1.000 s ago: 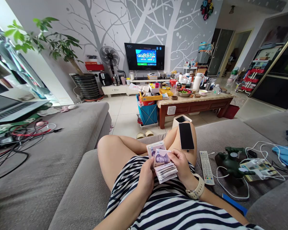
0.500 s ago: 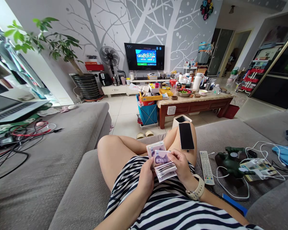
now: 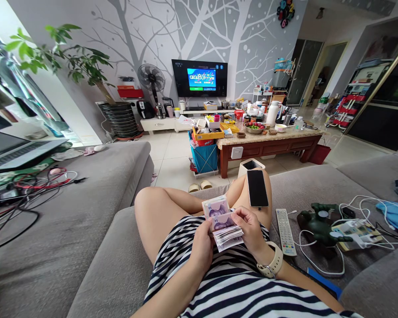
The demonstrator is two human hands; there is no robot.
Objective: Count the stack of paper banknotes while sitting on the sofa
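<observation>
Purple banknotes marked 5 lie between my two hands, over my lap. My left hand (image 3: 201,247) is closed round the lower left side of the wad of banknotes (image 3: 215,206), its thumb pressed on the front. With thumb and forefinger, my right hand (image 3: 250,227) pinches the upper right corner of one banknote (image 3: 223,221), which bends toward me. Below it, a fan of folded-down notes (image 3: 228,238) spreads toward my right palm. The left fingers behind the wad are hidden. A phone (image 3: 257,188) rests on my right leg, just beyond the right hand.
A remote control (image 3: 285,232), a dark green figure (image 3: 321,225) and a power strip (image 3: 360,234) with white cables lie on the sofa at right. Tangled cables (image 3: 36,190) and a laptop (image 3: 16,152) are at left. Ahead stands a cluttered coffee table (image 3: 268,140).
The front banknote has been folded down toward me, showing more of the note behind it. Both hands stay nearly in place.
</observation>
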